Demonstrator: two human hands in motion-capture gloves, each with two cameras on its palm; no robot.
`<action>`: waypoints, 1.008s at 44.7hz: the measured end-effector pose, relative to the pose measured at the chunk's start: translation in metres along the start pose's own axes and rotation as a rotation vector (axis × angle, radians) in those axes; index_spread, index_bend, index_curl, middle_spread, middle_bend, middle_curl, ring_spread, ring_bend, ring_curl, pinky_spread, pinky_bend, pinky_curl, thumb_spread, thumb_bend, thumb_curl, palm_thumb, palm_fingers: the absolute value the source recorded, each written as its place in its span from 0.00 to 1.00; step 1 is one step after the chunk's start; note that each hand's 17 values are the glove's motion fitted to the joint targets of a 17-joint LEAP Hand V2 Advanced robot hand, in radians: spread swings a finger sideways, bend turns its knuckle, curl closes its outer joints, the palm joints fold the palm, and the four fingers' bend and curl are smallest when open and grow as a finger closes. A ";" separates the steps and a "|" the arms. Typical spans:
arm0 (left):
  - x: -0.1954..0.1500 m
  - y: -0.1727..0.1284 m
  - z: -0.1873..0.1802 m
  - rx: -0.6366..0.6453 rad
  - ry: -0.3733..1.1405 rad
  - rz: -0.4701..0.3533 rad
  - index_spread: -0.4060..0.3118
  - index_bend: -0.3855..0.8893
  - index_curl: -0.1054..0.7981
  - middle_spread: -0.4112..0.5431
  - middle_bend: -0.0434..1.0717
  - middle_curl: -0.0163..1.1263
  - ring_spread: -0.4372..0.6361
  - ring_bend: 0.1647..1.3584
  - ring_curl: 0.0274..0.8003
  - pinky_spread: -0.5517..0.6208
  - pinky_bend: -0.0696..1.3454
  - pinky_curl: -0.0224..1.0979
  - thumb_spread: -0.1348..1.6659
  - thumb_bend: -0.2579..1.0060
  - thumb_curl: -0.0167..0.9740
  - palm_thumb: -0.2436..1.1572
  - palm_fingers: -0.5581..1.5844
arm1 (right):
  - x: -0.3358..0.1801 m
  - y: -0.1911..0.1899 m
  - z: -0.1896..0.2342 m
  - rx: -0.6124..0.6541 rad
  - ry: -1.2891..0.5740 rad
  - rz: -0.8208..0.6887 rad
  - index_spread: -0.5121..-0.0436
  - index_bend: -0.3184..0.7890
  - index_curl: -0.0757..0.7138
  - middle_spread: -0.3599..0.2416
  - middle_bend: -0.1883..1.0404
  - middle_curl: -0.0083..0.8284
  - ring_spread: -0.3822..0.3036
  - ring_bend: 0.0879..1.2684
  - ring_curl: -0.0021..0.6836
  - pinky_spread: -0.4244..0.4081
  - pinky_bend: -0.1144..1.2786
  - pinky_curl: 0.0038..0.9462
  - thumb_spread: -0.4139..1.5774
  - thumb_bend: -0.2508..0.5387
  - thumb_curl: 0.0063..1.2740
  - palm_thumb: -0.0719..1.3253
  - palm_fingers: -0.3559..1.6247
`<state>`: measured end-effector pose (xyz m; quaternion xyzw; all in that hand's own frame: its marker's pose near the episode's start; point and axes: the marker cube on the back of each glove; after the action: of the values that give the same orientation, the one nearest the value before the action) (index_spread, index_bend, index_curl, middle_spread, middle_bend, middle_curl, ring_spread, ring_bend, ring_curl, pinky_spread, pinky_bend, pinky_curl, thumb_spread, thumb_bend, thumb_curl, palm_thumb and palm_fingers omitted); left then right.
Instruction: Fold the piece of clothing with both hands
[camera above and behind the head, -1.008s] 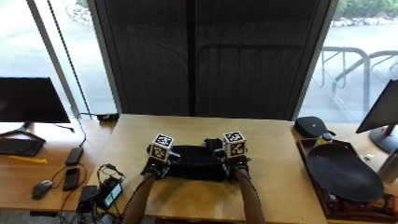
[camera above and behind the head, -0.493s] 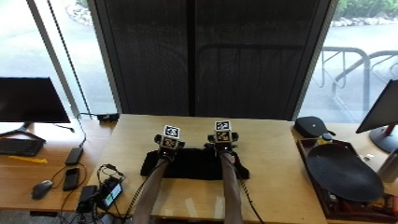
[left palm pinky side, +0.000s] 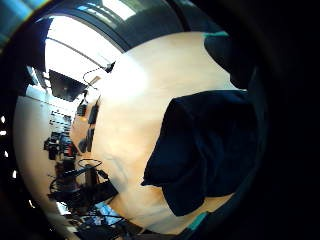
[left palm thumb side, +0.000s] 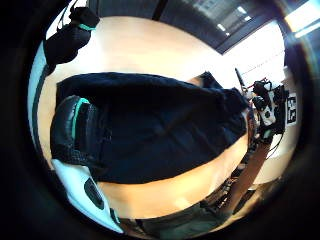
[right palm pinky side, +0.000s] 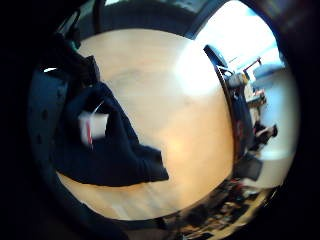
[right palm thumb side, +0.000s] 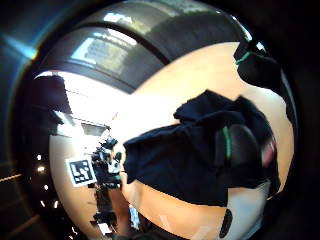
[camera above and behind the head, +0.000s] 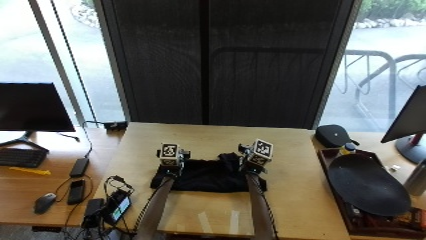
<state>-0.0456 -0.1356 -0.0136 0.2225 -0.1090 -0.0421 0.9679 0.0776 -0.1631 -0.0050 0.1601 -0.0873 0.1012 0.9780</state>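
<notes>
Wooden table (camera above and behind the head: 293, 200) before dark window blinds holds the black garment (camera above and behind the head: 210, 176) at its middle. My left hand (camera above and behind the head: 171, 161) rests on one far corner, my right hand (camera above and behind the head: 255, 159) on the other; whether my fingers pinch cloth I cannot tell. I should pull both edges evenly toward me.

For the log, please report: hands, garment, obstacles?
Left hand and right hand both on black garment, grip unclear. Garment bunched on table. Nothing on it.
</notes>
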 end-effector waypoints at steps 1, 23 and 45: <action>-0.001 0.004 -0.002 0.011 0.012 0.006 0.29 0.38 0.56 0.16 0.42 0.46 0.19 0.36 0.52 0.62 0.20 0.12 0.85 0.19 0.30 0.70 0.61 | 0.009 0.008 0.001 -0.016 -0.001 0.037 0.39 0.44 0.53 0.24 0.33 0.52 0.23 0.36 0.61 0.36 0.45 0.40 0.73 0.30 0.31 0.73 0.58; -0.006 0.058 0.055 -0.232 -0.031 0.071 0.29 0.46 0.58 0.26 0.19 0.40 0.35 0.19 0.44 0.64 0.21 0.22 0.83 0.18 0.29 0.58 0.55 | 0.078 0.124 0.024 -0.431 -0.018 0.490 0.61 0.33 0.41 0.63 0.28 0.42 0.64 0.30 0.56 0.63 0.63 0.43 0.81 0.25 0.30 0.53 0.41; -0.003 0.047 0.104 -0.222 0.134 0.005 0.40 0.43 0.55 0.50 0.18 0.29 0.67 0.22 0.41 0.78 0.39 0.31 0.88 0.19 0.19 0.29 0.36 | 0.082 0.111 0.036 -0.634 0.233 0.713 0.77 0.20 0.16 0.57 0.50 0.52 0.32 0.67 0.69 0.31 0.71 0.42 0.81 0.40 0.33 0.68 0.61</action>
<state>-0.0705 -0.1371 0.0977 0.1162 -0.0394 -0.0366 0.9918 0.1267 -0.0584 0.0783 -0.1979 -0.0533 0.4152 0.8864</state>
